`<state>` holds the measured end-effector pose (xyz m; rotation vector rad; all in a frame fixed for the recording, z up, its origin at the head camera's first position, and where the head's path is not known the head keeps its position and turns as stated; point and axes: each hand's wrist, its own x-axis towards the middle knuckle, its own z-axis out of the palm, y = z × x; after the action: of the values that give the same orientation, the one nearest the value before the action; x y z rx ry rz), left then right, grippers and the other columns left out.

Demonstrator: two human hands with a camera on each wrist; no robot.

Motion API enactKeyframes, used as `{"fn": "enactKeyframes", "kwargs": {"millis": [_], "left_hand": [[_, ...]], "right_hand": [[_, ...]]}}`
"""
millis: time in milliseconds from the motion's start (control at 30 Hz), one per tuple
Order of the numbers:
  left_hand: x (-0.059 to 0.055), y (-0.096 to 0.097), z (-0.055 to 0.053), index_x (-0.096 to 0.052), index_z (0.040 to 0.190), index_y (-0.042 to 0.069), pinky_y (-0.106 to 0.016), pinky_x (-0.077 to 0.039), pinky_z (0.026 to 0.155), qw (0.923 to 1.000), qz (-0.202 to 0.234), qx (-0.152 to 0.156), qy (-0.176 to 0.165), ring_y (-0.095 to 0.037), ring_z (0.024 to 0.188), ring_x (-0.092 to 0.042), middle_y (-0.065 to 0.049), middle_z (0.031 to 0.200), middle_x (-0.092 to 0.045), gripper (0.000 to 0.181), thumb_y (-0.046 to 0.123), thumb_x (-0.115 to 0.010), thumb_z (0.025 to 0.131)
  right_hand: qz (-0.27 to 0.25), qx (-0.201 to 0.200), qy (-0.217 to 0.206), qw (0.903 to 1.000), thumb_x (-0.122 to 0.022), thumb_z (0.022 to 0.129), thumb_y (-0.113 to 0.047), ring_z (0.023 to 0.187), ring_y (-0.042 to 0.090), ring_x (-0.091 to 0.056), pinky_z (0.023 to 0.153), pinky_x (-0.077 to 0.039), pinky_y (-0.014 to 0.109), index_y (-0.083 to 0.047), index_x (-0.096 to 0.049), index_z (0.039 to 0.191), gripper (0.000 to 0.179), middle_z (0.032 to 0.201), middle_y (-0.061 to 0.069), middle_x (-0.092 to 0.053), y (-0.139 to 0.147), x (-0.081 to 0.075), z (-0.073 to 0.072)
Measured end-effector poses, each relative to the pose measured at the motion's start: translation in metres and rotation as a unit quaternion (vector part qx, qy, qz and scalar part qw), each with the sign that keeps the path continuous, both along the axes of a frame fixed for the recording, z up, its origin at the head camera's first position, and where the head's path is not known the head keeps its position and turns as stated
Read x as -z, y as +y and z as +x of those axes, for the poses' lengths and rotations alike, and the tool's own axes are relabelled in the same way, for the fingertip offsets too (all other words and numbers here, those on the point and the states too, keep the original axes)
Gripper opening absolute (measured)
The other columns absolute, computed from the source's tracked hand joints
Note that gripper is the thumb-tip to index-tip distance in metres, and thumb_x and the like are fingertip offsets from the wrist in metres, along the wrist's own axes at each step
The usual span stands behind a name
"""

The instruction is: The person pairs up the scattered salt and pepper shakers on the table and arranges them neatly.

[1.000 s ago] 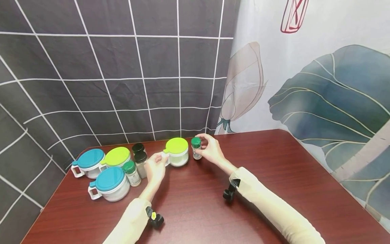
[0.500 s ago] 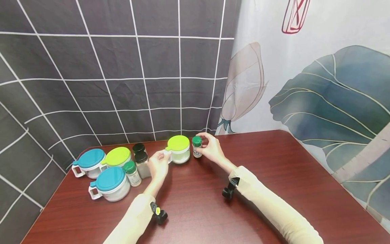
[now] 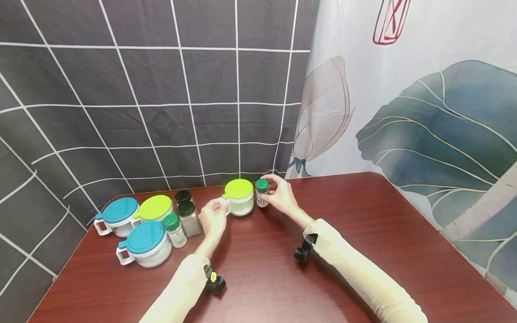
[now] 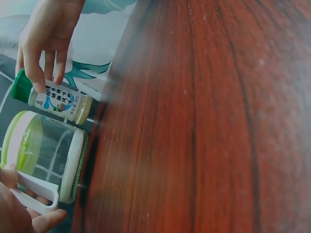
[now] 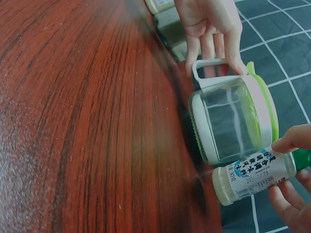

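My left hand (image 3: 214,217) grips the white handle (image 4: 41,191) of a clear seasoning jar (image 3: 241,206) with a lime-green lid, near the table's back edge. Just right of the jar, my right hand (image 3: 281,197) pinches a small spice bottle (image 3: 261,193) with a green cap between thumb and fingers. The bottle's printed label (image 5: 255,170) shows in the right wrist view, and the bottle is close beside the jar there. Both containers stand upright in the head view. Whether their bases touch the table is hard to tell.
At the left stand two blue-lidded jars (image 3: 145,237), another lime-lidded jar (image 3: 155,208), a green-capped bottle (image 3: 174,231) and two black-capped bottles (image 3: 189,220). The red-brown table (image 3: 258,278) meets a dark gridded cloth (image 3: 210,125) behind.
The lime-lidded jar in my left hand has shifted right and slightly back. The bottle in my right hand has moved slightly back too. The containers at the left stay put.
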<state>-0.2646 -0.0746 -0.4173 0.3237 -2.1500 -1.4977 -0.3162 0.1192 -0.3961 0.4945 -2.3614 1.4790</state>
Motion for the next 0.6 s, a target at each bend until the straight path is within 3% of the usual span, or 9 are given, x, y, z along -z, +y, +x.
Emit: {"fn": "enactKeyframes", "kwargs": {"millis": [367, 600], "left_hand": [[0.0101, 0.0026, -0.0085, -0.073, 0.099, 0.002, -0.044, -0.053, 0.088, 0.9999, 0.009, -0.005, -0.004, -0.029, 0.093, -0.071, -0.017, 0.096, -0.074, 0.021, 0.016, -0.072, 0.084], [0.0087, 0.0059, -0.0074, -0.073, 0.098, 0.001, -0.045, -0.053, 0.087, 0.9997, 0.022, -0.012, 0.001, -0.030, 0.091, -0.071, -0.018, 0.095, -0.074, 0.021, 0.016, -0.073, 0.083]], "right_hand": [[-0.002, 0.007, -0.020, 0.9998, -0.078, 0.069, 0.005, 0.092, 0.031, -0.068, 0.081, -0.058, 0.038, -0.003, -0.063, 0.116, 0.050, 0.107, 0.018, -0.068, 0.0043, 0.0050, -0.0028], [0.006, 0.012, -0.009, 0.9999, -0.077, 0.070, 0.006, 0.092, 0.031, -0.068, 0.082, -0.058, 0.038, -0.002, -0.063, 0.116, 0.050, 0.106, 0.019, -0.068, 0.0060, 0.0076, -0.0049]]}}
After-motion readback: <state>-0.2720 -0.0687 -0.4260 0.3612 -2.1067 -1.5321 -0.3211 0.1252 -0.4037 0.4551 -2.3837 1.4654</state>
